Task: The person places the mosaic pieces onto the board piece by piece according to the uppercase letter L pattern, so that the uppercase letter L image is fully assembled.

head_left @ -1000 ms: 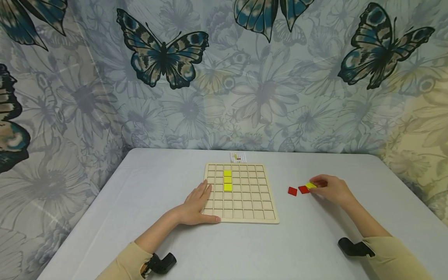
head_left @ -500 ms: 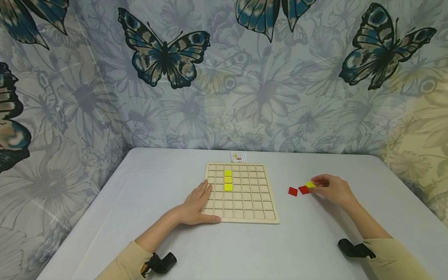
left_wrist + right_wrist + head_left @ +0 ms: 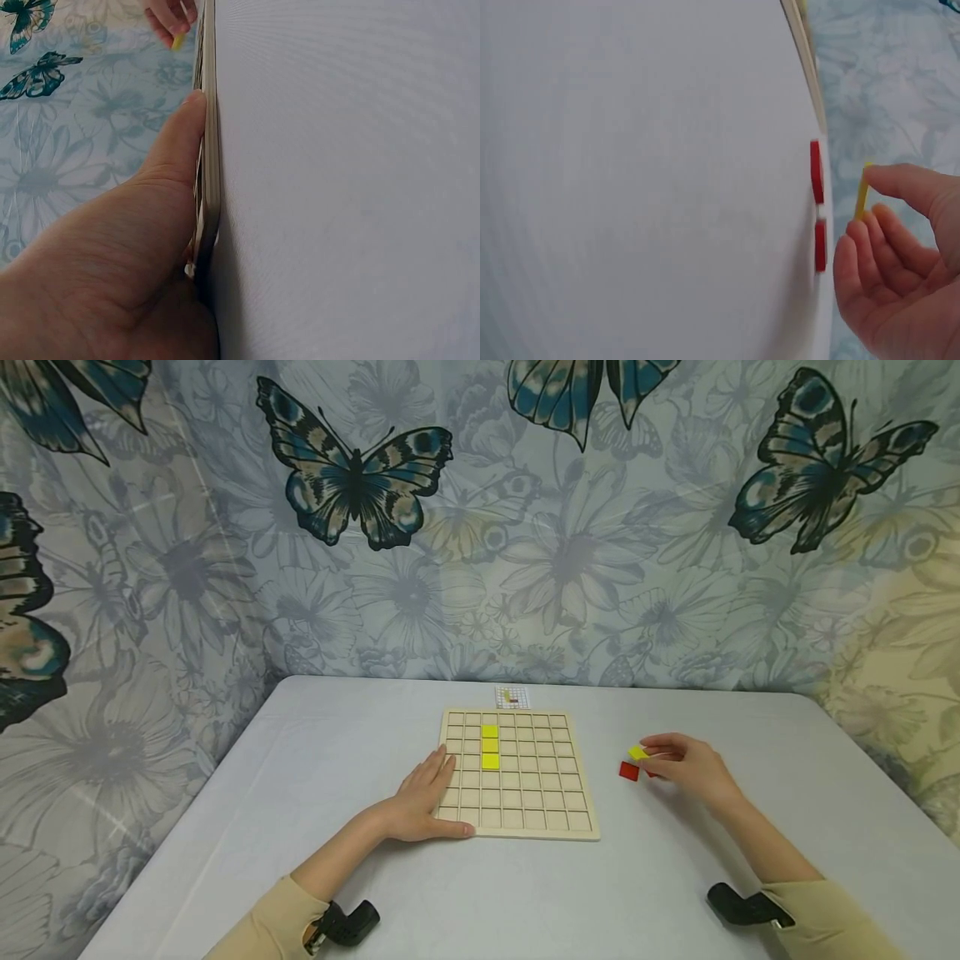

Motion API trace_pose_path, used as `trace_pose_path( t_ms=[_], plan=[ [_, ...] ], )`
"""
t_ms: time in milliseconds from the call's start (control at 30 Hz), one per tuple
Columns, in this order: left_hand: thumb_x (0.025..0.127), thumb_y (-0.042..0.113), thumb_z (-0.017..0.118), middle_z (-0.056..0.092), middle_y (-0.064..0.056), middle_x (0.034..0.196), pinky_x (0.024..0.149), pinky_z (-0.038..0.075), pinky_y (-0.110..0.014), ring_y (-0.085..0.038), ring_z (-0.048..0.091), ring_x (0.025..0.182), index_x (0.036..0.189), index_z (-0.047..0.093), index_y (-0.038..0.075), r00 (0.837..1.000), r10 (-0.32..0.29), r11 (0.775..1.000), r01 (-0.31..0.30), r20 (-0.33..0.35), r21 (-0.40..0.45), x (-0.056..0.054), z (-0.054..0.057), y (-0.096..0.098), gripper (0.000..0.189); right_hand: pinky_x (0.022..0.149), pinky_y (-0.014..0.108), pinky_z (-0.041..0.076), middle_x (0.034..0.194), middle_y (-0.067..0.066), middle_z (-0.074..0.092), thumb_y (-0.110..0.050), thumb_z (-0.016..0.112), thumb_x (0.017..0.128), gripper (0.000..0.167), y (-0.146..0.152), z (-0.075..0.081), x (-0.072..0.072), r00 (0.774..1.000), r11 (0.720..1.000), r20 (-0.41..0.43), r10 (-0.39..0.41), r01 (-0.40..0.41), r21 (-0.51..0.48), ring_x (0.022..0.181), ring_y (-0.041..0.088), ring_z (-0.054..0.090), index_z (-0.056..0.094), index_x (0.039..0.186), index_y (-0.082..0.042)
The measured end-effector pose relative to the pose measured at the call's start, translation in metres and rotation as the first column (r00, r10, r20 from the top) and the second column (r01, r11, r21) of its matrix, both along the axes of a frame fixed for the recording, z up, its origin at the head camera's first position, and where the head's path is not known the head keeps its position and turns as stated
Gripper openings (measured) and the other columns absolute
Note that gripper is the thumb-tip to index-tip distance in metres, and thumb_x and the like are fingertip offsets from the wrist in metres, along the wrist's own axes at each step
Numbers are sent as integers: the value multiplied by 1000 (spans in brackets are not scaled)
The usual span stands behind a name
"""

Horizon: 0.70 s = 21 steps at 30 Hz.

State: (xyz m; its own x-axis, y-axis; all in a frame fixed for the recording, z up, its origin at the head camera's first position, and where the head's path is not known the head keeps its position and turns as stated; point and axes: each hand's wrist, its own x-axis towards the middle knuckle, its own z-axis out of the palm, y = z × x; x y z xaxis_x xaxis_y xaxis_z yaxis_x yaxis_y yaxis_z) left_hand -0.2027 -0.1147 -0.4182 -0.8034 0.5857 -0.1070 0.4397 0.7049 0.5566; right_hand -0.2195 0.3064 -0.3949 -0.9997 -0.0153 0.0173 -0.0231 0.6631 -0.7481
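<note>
right hand [image 3: 692, 770] pinches a yellow tile [image 3: 637, 752], hiding most of 1 red tile [image 3: 651, 774] — left hand [image 3: 416, 806], thumb splayed, covers the board's [image 3: 532, 793] near-left corner; table [image 3: 622, 835] separates board and tiles.

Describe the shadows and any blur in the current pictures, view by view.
Head: fairly even light, a soft shadow by the right hand on the white table; left wrist: dimmer, shadow darkening the table beside the board's edge; right wrist: patterned wall covering blurred, a broad soft shadow beside the red tiles.
</note>
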Motion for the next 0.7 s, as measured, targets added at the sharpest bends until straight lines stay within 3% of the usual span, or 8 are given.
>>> trace_pose_path(
  t_ms=[267,533,700],
  plan=[
    [86,55,67,-9,-22,160,117,1,-51,-34,-8,148,153,6,-6,1000,6,1000,-6,-1,1,0,0,0,110,74,25,54,115,15,65,-27,78,85,55,-30,-1,0,998,986,53,23,-14,-165,88,6,64,59,128,2],
    [86,56,67,-9,-22,160,117,2,-51,-35,-8,147,153,5,-6,1000,10,1000,-10,4,4,0,-1,1,111,79,28,51,115,11,65,-24,79,83,50,-61,-2,1,993,974,79,84,-65,-216,101,19,63,62,125,-2],
    [85,57,67,-10,-21,160,117,1,-50,-33,-9,148,154,5,-5,1000,11,1000,-11,4,-1,0,-2,0,112,78,29,51,112,9,66,-25,81,81,48,-82,-3,3,988,967,122,99,-67,-246,99,21,62,64,121,-4]
  ],
)
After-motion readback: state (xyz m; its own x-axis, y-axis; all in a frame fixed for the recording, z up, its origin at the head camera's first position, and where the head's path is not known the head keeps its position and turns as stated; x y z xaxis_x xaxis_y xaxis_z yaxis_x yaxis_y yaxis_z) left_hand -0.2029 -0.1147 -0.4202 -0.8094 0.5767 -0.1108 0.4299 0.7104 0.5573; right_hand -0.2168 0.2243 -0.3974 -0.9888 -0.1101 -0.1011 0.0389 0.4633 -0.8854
